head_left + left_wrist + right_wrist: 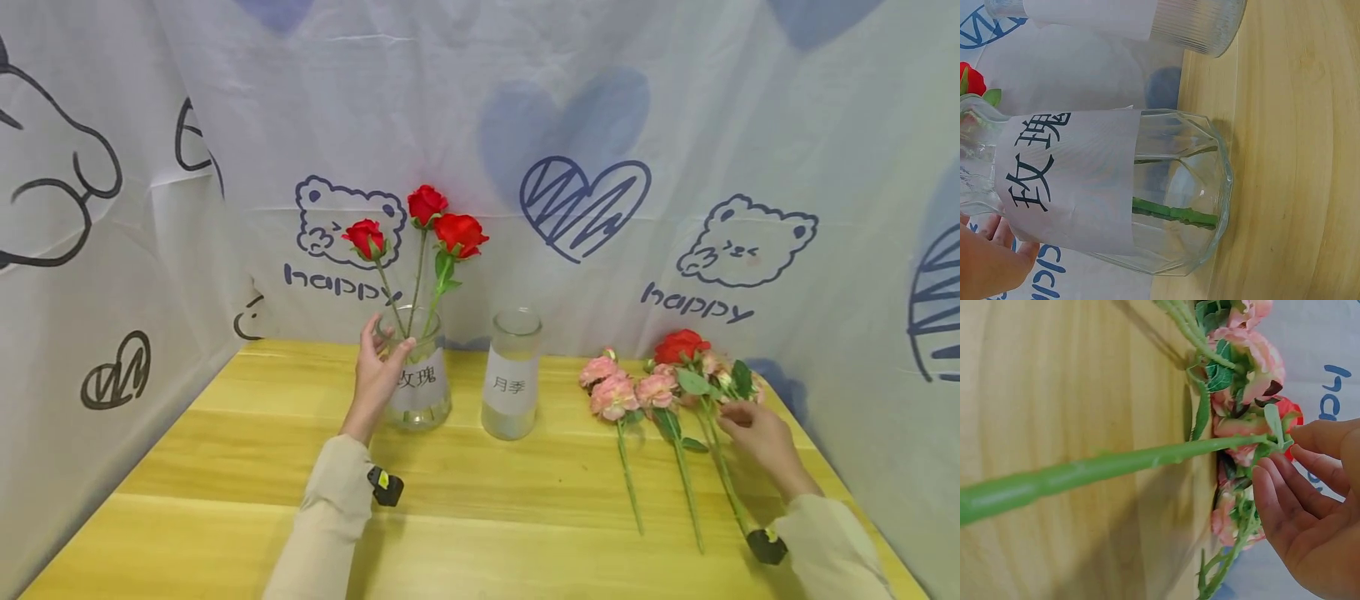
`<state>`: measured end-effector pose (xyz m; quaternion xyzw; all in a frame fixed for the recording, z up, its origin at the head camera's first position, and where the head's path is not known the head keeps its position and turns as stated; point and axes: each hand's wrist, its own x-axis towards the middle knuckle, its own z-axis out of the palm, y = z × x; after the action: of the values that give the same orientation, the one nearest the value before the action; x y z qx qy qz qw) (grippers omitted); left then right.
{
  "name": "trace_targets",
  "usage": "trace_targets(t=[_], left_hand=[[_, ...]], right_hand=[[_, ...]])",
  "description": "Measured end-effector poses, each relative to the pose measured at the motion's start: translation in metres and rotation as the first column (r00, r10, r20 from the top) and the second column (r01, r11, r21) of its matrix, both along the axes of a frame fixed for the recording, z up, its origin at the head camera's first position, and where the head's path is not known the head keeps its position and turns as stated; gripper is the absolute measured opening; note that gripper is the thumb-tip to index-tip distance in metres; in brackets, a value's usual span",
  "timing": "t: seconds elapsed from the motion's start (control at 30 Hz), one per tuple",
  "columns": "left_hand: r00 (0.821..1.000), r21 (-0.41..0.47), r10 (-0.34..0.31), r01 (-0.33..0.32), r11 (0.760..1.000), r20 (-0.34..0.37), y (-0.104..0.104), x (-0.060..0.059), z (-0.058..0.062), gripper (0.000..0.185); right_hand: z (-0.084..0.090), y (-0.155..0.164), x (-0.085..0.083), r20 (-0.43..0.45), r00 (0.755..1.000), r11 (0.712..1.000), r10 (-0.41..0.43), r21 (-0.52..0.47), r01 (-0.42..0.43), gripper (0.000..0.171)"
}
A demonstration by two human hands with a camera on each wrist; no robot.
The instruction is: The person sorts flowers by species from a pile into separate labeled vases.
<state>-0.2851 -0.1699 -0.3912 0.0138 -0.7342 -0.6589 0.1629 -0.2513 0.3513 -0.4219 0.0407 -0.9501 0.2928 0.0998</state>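
The left hand (377,367) holds the neck of the labelled glass vase (418,375), its grip curled around the glass. The vase stands on the desk (225,467) and carries 3 red roses (427,218). Just right of the vase stands an empty jar (513,375). Further right of the vase, the right hand (761,433) pinches the stem (1147,464) of a red flower (681,345) among pink flowers (622,387) lying on the desk.

Glossy clear glass vase (417,392) on smooth varnished wooden table (480,517).
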Motion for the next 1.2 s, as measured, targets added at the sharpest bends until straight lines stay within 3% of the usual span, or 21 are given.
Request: trace_targets(t=[0.3,0.6,0.87,1.2], left_hand=[[1.0,0.003,-0.031,0.031,1.0,0.0,0.003,-0.003,0.0,0.078],[0.999,-0.002,-0.037,0.037,0.999,0.01,0.005,-0.001,0.001,0.078],[1.0,-0.009,-0.007,0.007,1.0,0.006,-0.001,0.001,0.0,0.076],[0.999,0.017,-0.032,0.032,0.999,0.0,0.0,0.001,0.002,0.076]], right_hand=[[-0.012,0.008,0.003,0.139,0.99,0.992,-0.002,-0.122,0.019,0.04],[-0.018,0.009,0.006,0.197,0.98,0.971,0.037,-0.237,0.011,0.042],[-0.021,0.004,0.001,0.224,0.974,0.966,0.047,-0.26,0.013,0.044],[-0.023,0.007,-0.002,0.232,0.973,0.961,0.012,-0.272,0.053,0.044]])
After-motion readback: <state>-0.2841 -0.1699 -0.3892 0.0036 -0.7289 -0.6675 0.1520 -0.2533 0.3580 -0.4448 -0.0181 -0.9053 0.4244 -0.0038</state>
